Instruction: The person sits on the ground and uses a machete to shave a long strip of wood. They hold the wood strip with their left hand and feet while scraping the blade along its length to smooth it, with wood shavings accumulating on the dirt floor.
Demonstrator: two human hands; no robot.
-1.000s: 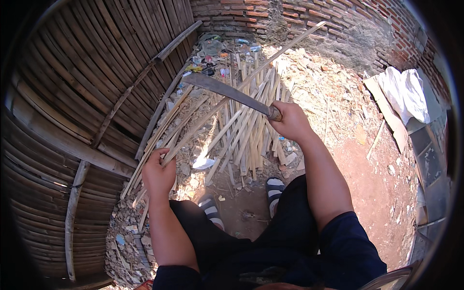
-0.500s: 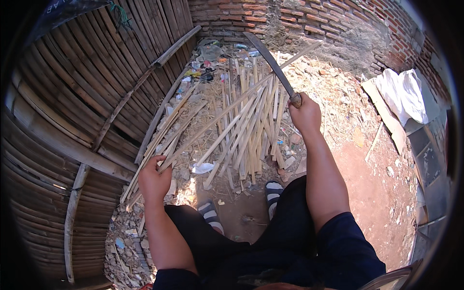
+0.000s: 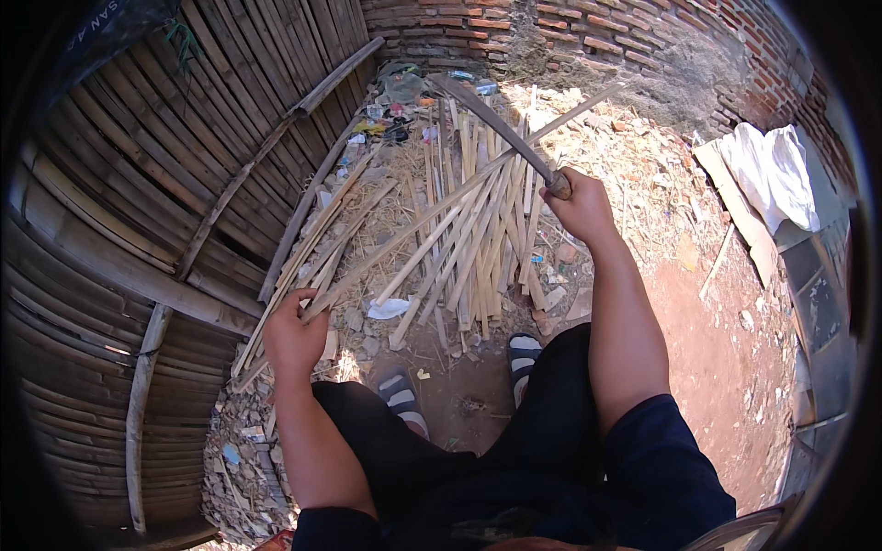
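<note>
My right hand (image 3: 582, 208) is wrapped round the handle of a machete (image 3: 501, 128). Its long dark blade points up and to the left, crossing over a long bamboo strip (image 3: 412, 229). The near end of that strip is pinched in my left hand (image 3: 295, 338), low beside the slatted wall. From there the strip slants up to the right, above a pile of split bamboo strips (image 3: 478, 243) on the ground. Whether the blade touches the strip, I cannot tell. More loose strips (image 3: 322, 225) lie along the wall, close to my left hand.
On the left stands a bamboo slat wall (image 3: 220, 119); a brick wall (image 3: 606, 41) closes off the back. Rubble and litter (image 3: 386, 106) cover the ground. A white sack (image 3: 772, 174) lies at the right over a board. My sandalled feet (image 3: 401, 397) are just before the pile.
The machete has swung a little to the left, so its tip sits farther left and slightly lower. My left hand keeps its hold on the bamboo strip.
</note>
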